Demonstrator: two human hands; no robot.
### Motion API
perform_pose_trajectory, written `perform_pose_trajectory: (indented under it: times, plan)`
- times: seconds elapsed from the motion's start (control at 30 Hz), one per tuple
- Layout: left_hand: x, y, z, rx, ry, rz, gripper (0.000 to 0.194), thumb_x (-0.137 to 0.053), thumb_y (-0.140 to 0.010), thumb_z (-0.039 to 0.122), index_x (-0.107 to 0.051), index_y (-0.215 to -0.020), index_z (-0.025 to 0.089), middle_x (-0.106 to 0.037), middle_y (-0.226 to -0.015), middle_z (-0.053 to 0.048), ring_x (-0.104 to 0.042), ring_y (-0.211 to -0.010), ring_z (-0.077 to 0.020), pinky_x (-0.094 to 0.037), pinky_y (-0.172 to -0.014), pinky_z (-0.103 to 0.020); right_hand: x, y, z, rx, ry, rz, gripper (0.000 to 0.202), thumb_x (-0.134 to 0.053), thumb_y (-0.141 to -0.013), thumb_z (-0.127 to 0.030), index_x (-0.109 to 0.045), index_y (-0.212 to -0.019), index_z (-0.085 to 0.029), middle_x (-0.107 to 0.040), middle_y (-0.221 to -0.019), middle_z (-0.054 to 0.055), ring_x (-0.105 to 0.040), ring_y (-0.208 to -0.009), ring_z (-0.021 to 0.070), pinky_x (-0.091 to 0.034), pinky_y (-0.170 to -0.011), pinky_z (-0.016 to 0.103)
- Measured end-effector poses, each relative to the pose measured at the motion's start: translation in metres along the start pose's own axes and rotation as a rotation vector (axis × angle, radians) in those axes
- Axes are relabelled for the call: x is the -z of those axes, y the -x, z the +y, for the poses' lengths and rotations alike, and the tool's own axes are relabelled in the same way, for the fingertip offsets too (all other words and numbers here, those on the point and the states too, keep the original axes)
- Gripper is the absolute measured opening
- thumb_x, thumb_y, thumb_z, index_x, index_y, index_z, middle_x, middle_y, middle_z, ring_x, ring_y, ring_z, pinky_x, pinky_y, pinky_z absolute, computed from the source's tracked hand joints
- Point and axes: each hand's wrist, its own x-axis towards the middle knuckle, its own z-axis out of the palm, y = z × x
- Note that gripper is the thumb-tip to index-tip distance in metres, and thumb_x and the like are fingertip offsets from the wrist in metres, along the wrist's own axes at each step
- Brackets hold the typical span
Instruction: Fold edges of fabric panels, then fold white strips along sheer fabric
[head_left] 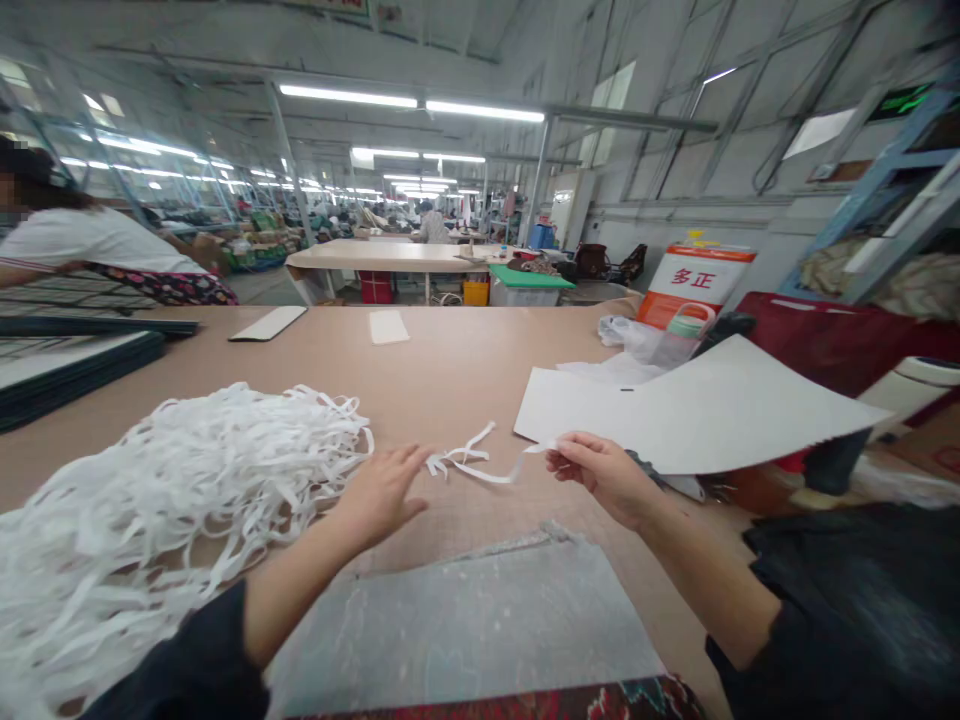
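Between finger and thumb of my right hand [596,475] is the end of a narrow white elastic-like strip [491,477]. The strip sags to the left toward a small cluster of short white strips [454,457] on the table. My left hand [384,495] is open, palm down, its fingers stretched out with their tips beside that cluster. Whether they touch it I cannot tell. Left of this hand lies a large tangled heap of white strips [225,460]. Below both hands, a greyish translucent sheet [480,620] covers the near part of the table.
A large white board [697,410] lies at the right on the brown table [457,370], near plastic bags [645,340] and an orange-white container [694,280]. Dark-edged panels [75,370] are stacked at the left, where another person [112,245] leans over.
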Motion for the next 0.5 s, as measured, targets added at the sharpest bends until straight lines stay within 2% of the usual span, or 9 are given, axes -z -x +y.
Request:
perform_pose_trajectory:
  times: [0.07,0.1,0.13,0.2,0.23,0.3,0.4,0.5]
  plan:
    - [-0.021,-0.026,0.024,-0.031,0.101,0.010,0.079,-0.062,-0.070,0.043,-0.023,-0.136,0.023,-0.026,-0.143,-0.012,-0.027,-0.128,-0.0284,-0.025,-0.101,-0.045,-0.009,0.010,-0.016,0.071,-0.038,-0.055,0.020,-0.067,-0.068,-0.036,-0.065,-0.072,-0.016,-0.064,-0.074,0.003,-0.057,-0.071,0.0132,-0.045,-0.064,0.024]
    - [-0.033,-0.037,0.031,-0.018,0.105,0.005,0.080,-0.062,-0.070,0.044,-0.023,-0.136,0.023,-0.025,-0.143,-0.012,-0.025,-0.129,-0.0297,-0.023,-0.102,-0.048,-0.009,0.014,-0.025,0.116,-0.059,-0.043,0.017,-0.067,-0.069,-0.033,-0.066,-0.072,-0.017,-0.064,-0.078,0.003,-0.057,-0.073,0.0127,-0.045,-0.066,0.023]
    - [-0.044,-0.047,0.036,-0.011,0.107,-0.004,0.075,-0.062,-0.071,0.043,-0.027,-0.134,0.023,-0.027,-0.143,-0.012,-0.025,-0.129,-0.0302,-0.023,-0.101,-0.050,-0.007,0.018,-0.034,0.159,-0.082,-0.007,0.014,-0.068,-0.069,-0.031,-0.066,-0.071,-0.018,-0.064,-0.081,0.003,-0.057,-0.075,0.0125,-0.046,-0.067,0.023]
    - [-0.064,-0.059,0.036,0.000,0.103,-0.021,0.045,-0.056,-0.079,0.033,-0.046,-0.122,0.024,-0.040,-0.135,-0.011,-0.033,-0.125,-0.0279,-0.021,-0.102,-0.051,0.008,0.020,-0.050,0.240,-0.156,0.102,0.006,-0.066,-0.068,-0.025,-0.066,-0.068,-0.019,-0.064,-0.085,0.002,-0.057,-0.082,0.0135,-0.047,-0.073,0.024]
    - [-0.071,-0.063,0.032,0.007,0.102,-0.030,0.031,-0.052,-0.082,0.028,-0.054,-0.112,0.023,-0.049,-0.127,-0.010,-0.039,-0.120,-0.0258,-0.023,-0.101,-0.050,0.020,0.020,-0.057,0.265,-0.216,0.175,0.004,-0.065,-0.067,-0.022,-0.065,-0.064,-0.020,-0.065,-0.083,0.001,-0.057,-0.084,0.0143,-0.047,-0.076,0.026]
    - [-0.078,-0.067,0.019,0.047,0.102,-0.042,0.019,-0.046,-0.087,0.024,-0.059,-0.099,0.018,-0.060,-0.109,-0.007,-0.051,-0.107,-0.0219,-0.030,-0.098,-0.048,0.052,0.019,-0.065,0.279,-0.372,0.347,0.010,-0.059,-0.066,-0.015,-0.062,-0.059,-0.021,-0.065,-0.077,0.001,-0.059,-0.084,0.0153,-0.047,-0.081,0.029]
    - [-0.076,-0.071,-0.007,0.175,0.100,-0.043,0.023,-0.049,-0.086,0.031,-0.056,-0.100,0.014,-0.059,-0.103,-0.006,-0.055,-0.096,-0.0201,-0.042,-0.087,-0.045,0.105,0.016,-0.068,0.282,-0.605,0.601,0.020,-0.050,-0.068,-0.012,-0.059,-0.055,-0.024,-0.065,-0.074,-0.001,-0.060,-0.079,0.0137,-0.047,-0.084,0.028]
    - [-0.065,-0.074,-0.029,0.311,0.121,-0.048,0.027,-0.051,-0.085,0.033,-0.054,-0.106,0.015,-0.056,-0.108,-0.007,-0.055,-0.096,-0.0205,-0.045,-0.083,-0.043,0.144,0.014,-0.064,0.353,-0.745,0.713,0.026,-0.046,-0.070,-0.012,-0.056,-0.053,-0.028,-0.064,-0.067,-0.005,-0.059,-0.063,0.0111,-0.049,-0.081,0.029]
